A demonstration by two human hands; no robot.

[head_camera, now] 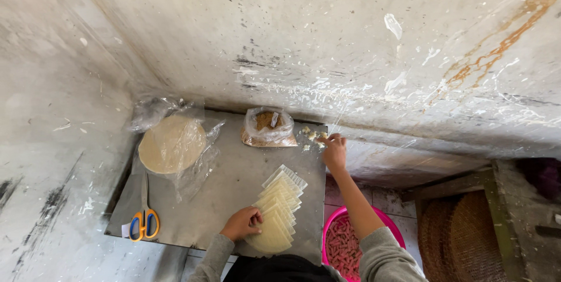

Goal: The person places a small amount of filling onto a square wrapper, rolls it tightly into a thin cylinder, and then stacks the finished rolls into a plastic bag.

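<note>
Filling is being gathered: right hand (334,149), mid-frame, pinches white filling bits (311,136), left hand (242,223) presses curled on wrapper strips (279,209); carrying filling over seems next.

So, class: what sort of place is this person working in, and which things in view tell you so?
Probably a small, rough food-preparation corner. A metal table against stained walls holds fanned pastry wrappers, a stack of round sheets in plastic, and a bag of filling.
</note>
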